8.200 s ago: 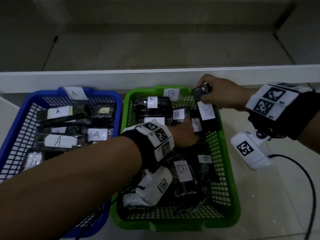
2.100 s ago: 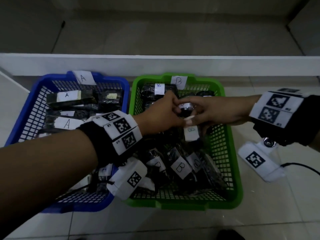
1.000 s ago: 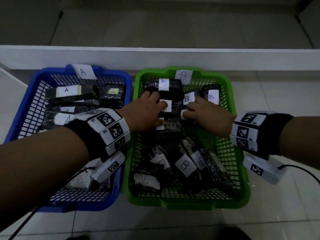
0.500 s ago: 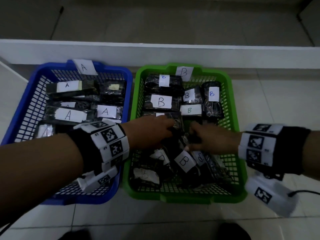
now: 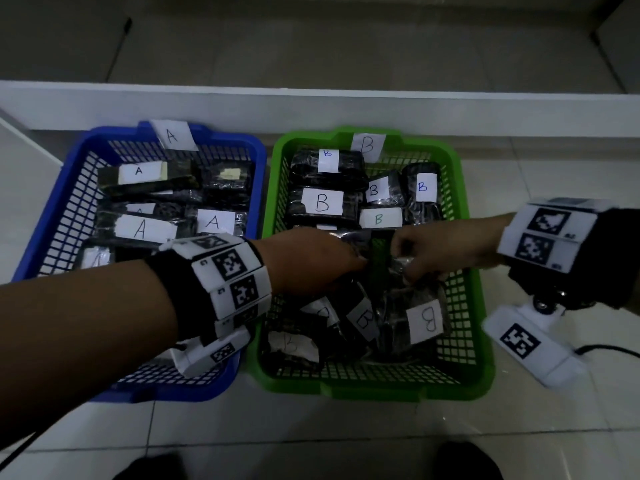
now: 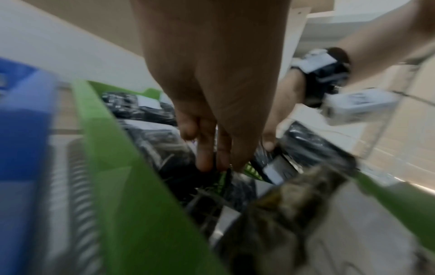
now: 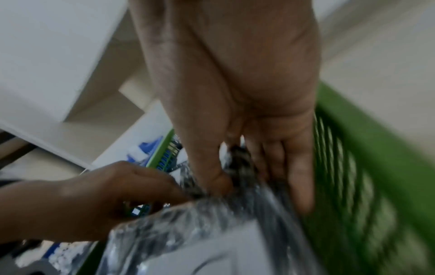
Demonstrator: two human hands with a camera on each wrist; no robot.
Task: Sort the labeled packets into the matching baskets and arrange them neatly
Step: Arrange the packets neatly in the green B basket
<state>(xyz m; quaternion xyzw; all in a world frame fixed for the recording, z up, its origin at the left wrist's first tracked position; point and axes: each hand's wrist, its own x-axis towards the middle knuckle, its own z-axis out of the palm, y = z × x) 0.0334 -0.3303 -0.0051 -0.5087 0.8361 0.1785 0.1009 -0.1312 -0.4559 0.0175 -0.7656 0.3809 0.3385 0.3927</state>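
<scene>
A green basket [image 5: 374,389] tagged B holds black packets with white B labels: a tidy back group [image 5: 322,202] and a loose front pile [image 5: 426,323]. The blue basket [image 5: 166,393] tagged A holds A packets [image 5: 142,228]. Both hands meet over the middle of the green basket. My left hand [image 5: 360,265] [image 6: 221,167] pinches the edge of a black packet with fingertips and thumb. My right hand [image 5: 401,268] [image 7: 235,178] pinches the end of a shiny black packet [image 7: 212,232] between thumb and fingers. Which label either held packet carries is hidden.
A white ledge [image 5: 311,105] runs just behind both baskets. Pale floor tiles lie in front and to the right, where a black cable [image 5: 606,349] trails. Dark shoe tips [image 5: 464,462] show at the bottom edge.
Both hands left the back rows, now laid flat with labels up, and came to the basket's middle. In the last half second each took hold of a packet from the loose pile.
</scene>
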